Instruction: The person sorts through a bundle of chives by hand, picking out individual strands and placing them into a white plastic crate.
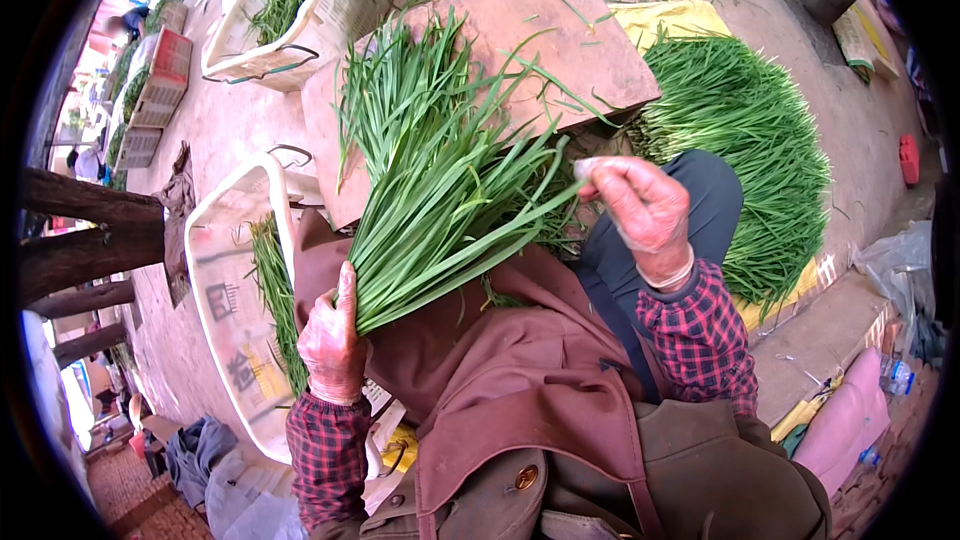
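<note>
My left hand (331, 345), in a thin clear glove, is closed round the lower end of a bunch of long green leaves (442, 240), likely garlic chives. The leaves fan out above the maroon apron on my lap. Pinched between thumb and fingers of my right hand (637, 210) is the tip of a leaf that stretches out from the bunch. Behind the bunch, more loose green leaves (405, 90) lie on a reddish board (562, 37). A large stack of trimmed leaves (735, 150) rests on yellow sacking to the right.
A white plastic crate (199, 270) with some greens stands at my left. Another crate (345, 7) of greens is beyond the board's left corner. Dark wooden posts (90, 221) jut in at the left. Far left, a person is near more crates (161, 82).
</note>
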